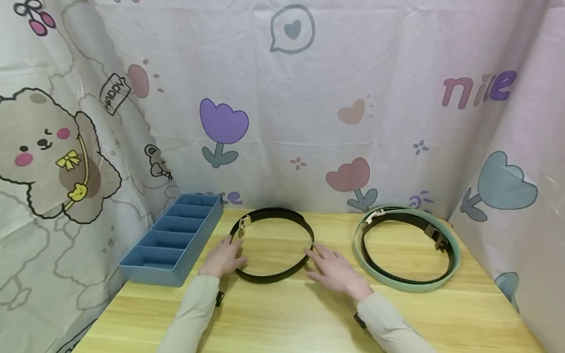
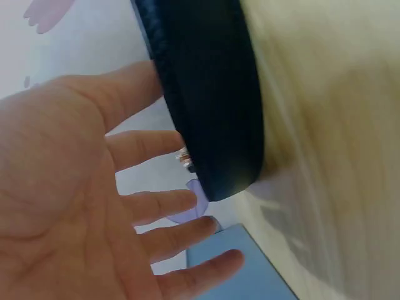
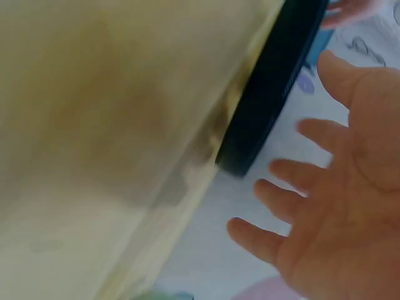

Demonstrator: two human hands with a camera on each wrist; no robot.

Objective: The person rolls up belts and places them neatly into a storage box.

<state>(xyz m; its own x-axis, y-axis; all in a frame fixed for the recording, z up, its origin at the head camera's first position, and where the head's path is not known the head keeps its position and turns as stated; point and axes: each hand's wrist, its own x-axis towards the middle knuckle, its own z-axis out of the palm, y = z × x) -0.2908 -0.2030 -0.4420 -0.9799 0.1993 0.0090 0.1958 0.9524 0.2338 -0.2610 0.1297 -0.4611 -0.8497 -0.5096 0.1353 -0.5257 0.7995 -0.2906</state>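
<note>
A black belt (image 1: 265, 279) stands on edge in a round loop on the wooden table, its metal buckle (image 1: 242, 225) at the upper left. At the loop's left side is my left hand (image 1: 220, 257), fingers spread and extended; in the left wrist view its thumb and index finger reach the black band (image 2: 206, 94). Opposite it, my right hand (image 1: 336, 269) has its fingers extended by the loop's right side. The right wrist view shows the palm facing the band, with a gap between. Neither hand grips the belt.
To the left sits a blue tray (image 1: 194, 250) divided into several compartments. A light green belt (image 1: 415, 285) forms a loop at the right, with another black belt (image 1: 406, 219) looped inside it. A printed curtain (image 1: 282, 147) hangs behind the table (image 1: 282, 323).
</note>
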